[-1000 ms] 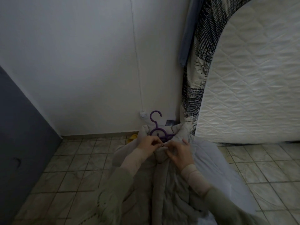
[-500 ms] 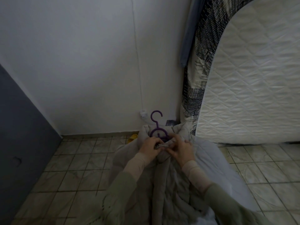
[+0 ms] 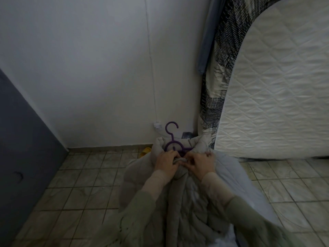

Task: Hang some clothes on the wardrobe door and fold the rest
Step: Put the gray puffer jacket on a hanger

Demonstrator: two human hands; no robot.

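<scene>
Two hands meet at the collar of a pale grey padded jacket [image 3: 185, 202], just below the purple hanger [image 3: 173, 139] set inside its neck. The left hand [image 3: 166, 162] and the right hand [image 3: 201, 163] both curl their fingers into the bunched collar fabric. Behind the hanger stands a white wall [image 3: 98, 68]; right of it leans a quilted mattress [image 3: 276, 95].

Hanger [image 3: 173, 143] shoulders hidden inside jacket [image 3: 187, 202] collar.
</scene>
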